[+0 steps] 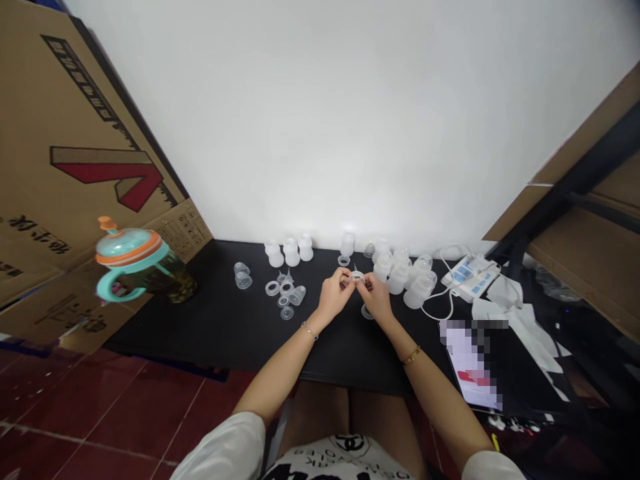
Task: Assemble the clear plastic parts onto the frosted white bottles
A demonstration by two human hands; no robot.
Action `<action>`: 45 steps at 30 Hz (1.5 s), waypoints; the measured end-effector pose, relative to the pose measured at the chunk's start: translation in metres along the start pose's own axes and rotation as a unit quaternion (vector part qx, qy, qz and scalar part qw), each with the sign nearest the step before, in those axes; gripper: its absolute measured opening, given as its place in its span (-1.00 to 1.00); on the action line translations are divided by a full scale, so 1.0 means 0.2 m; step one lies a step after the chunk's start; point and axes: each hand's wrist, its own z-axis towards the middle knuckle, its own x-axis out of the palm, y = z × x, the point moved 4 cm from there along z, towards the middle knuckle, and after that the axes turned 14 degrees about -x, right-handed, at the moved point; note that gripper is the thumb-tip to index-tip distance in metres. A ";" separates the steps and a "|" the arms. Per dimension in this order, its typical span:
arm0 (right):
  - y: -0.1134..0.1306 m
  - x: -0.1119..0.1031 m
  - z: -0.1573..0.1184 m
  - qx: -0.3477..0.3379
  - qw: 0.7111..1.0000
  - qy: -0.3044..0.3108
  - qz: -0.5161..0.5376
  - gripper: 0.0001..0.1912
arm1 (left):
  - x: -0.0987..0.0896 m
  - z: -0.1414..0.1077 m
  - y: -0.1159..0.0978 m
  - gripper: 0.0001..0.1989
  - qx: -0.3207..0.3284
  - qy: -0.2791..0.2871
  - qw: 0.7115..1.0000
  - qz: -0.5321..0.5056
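Both hands meet over the black table, pinching a white bottle collar ring point(357, 275) with a thin clear tip rising from it, perhaps a teat. My left hand point(334, 293) closes on its left side and my right hand point(377, 297) on its right. Just behind the fingers are a loose ring point(344, 261) and a white baby bottle body point(348, 243). Partly under my right hand lies a clear round piece point(367, 312). To the left is a small pile of rings point(273, 288), teats and a clear cap point(297, 295).
Three bottle bodies point(291, 252) stand by the wall, with clear caps point(243, 279) to their left. Several capped bottles point(400, 275) stand at right, near a power strip point(470, 277), cables and a tablet point(473, 367). A large jug point(145, 263) stands left beside a cardboard box point(65, 193).
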 end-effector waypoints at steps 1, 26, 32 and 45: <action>0.00 0.00 0.00 0.000 1.000 -0.001 0.002 -0.69 | 0.00 0.00 0.00 -0.89 -0.002 0.000 1.000 0.000; 0.01 0.00 0.00 0.009 1.000 -0.004 0.005 -0.67 | -0.01 -0.01 -0.01 -0.82 -0.018 -0.005 0.999 0.043; -0.01 0.01 -0.01 0.014 1.000 -0.002 0.005 -0.67 | 0.00 0.00 0.00 -0.81 -0.033 0.003 0.999 0.026; 0.00 0.03 -0.01 0.001 0.997 0.005 0.080 -0.61 | 0.06 0.06 0.12 -0.67 -0.141 0.059 0.976 -0.152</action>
